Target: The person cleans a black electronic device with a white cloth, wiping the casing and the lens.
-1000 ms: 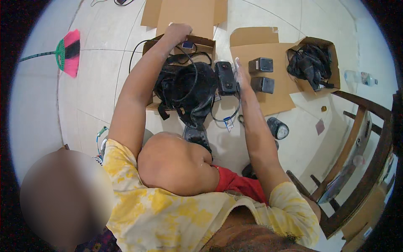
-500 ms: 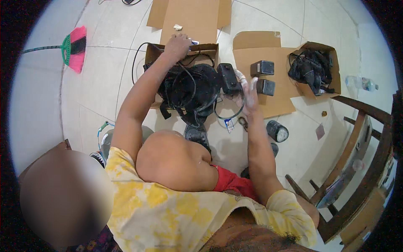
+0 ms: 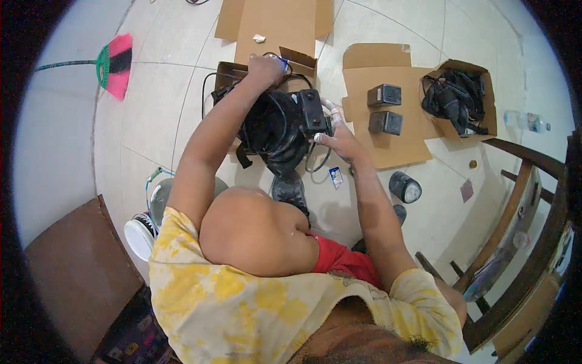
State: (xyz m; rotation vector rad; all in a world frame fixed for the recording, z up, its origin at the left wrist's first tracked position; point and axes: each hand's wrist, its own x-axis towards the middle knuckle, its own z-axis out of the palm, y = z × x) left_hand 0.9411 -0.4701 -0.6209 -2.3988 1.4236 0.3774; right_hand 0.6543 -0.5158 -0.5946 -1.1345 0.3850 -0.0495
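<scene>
Black plastic shells the oblong cable unit, which lies at the right edge of the dark strapped bag in the open cardboard box. Its long axis runs near to far, with the near end swung slightly right. The right hand is the nearer one, half curled on it from the right, thumb at the near end and fingers along the right side. The left hand reaches to the box's far side, left of and beyond the unit; its fingers are bent beside a small blue item, though whether they grip it I cannot tell. Two dark blocks stand to the right on a flat cardboard sheet. A blue-and-white card lies on the floor nearby, its print too small to read; no lettering is legible on the unit.
</scene>
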